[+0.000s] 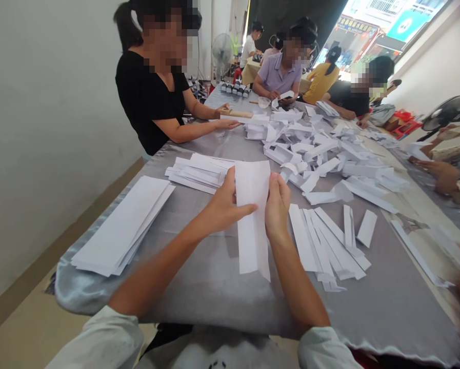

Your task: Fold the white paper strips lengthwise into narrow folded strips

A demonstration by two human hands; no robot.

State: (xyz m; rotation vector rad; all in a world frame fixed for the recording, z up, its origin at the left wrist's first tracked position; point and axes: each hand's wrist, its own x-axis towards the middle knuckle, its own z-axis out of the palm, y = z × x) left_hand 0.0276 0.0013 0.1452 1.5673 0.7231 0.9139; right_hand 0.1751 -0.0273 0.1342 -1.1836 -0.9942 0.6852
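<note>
A long white paper strip hangs lengthwise between my hands, above the grey satin table cover. My left hand presses its fingers against the strip's left side. My right hand curls around the right edge, its fingers at the upper part of the strip. To the right of my right hand lies a loose fan of white paper strips. Another fanned bundle of strips sits just beyond my left hand. A neat stack of long white sheets lies further left.
A large heap of folded white paper pieces fills the table's middle. A seated co-worker in black holds a wooden-handled tool across the table. Other people's hands work at the right edge. Several people and fans stand beyond.
</note>
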